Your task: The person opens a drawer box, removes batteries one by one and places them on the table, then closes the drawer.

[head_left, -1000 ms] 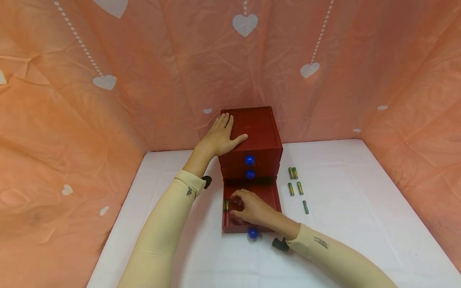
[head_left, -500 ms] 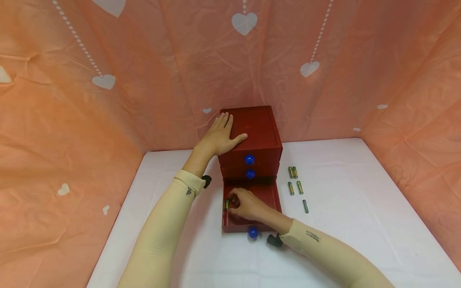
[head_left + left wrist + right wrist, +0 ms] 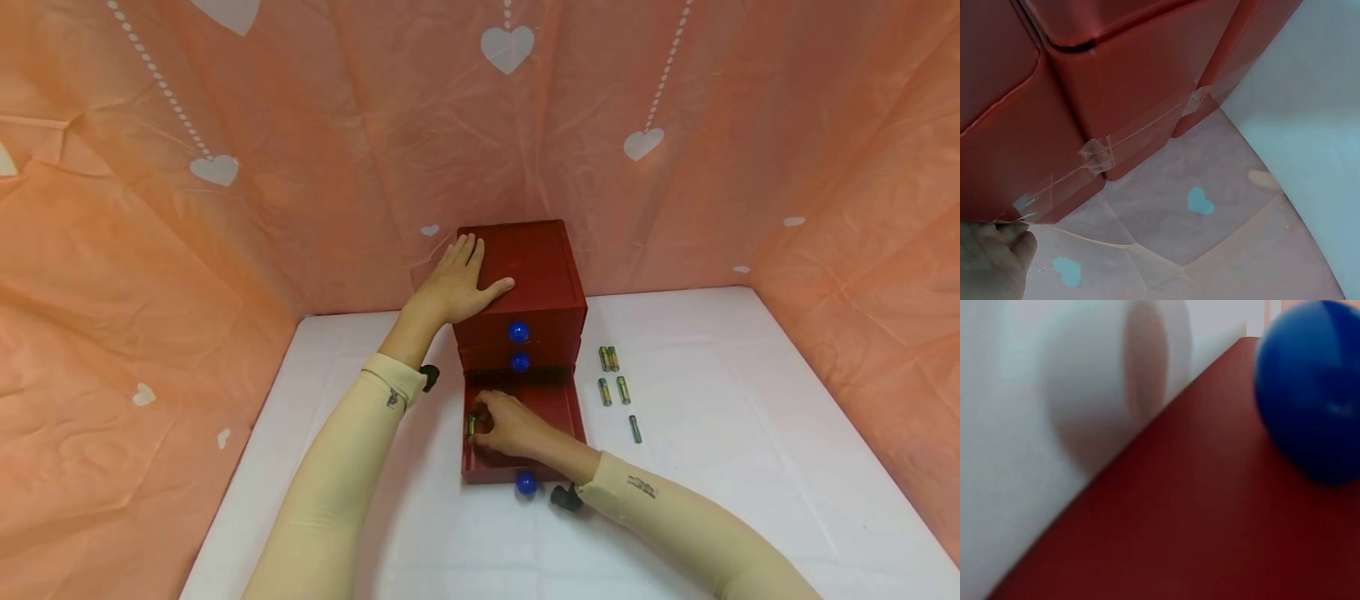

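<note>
My left hand lies with spread, straight fingers on the top of the red drawer cabinet; the left wrist view catches part of that hand at the cabinet's taped side. Below, the bottom drawer is pulled out. Inside it, my right hand reaches to the left wall and pinches a small green-and-gold battery end to end between thumb and curled fingers. The right wrist view holds only the red drawer front and its round blue knob, not the hand.
Several batteries lie on the white tabletop to the right of the cabinet, one a thinner greenish one. Two upper drawers with blue knobs are closed. Orange heart-printed cloth hangs behind and at both sides.
My right hand has shifted slightly left inside the drawer, and its fingers have closed in on the battery at the left wall. My left hand has stayed put.
</note>
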`<state>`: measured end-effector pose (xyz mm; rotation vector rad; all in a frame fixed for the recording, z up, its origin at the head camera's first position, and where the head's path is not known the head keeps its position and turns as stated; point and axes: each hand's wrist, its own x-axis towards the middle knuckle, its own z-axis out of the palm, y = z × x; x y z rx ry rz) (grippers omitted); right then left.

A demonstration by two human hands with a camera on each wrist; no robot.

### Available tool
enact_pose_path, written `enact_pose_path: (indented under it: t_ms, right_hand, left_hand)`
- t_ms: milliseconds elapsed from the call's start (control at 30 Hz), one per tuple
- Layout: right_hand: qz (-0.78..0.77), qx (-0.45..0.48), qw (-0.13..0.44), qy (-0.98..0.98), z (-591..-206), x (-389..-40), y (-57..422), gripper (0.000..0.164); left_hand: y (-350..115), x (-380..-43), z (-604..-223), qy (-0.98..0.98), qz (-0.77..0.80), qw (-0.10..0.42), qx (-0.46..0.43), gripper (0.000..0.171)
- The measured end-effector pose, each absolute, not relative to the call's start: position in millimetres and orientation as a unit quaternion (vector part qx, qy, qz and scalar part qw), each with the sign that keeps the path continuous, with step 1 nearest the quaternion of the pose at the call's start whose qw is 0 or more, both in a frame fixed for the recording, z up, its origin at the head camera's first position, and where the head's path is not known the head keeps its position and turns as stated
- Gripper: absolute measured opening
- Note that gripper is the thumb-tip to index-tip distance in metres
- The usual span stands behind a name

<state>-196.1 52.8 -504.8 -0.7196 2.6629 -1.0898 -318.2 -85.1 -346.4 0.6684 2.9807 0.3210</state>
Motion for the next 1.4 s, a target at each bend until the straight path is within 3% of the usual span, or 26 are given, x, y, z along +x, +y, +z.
enact_pose_path:
  t_ms: [533,1400]
  right_hand:
    - [-0.341,-0.275,0.043,0.898,-518,-201,51,0.04]
    - [-0.351,-0.274,0.051,0.894,-517,-198,52,0.039]
  left_hand:
    - [-85,-317,-345,0.968,0.108,0.031,0.224,0.098]
    - [-84,-315,-345,0.968,0.115,0.03,0.219,0.099]
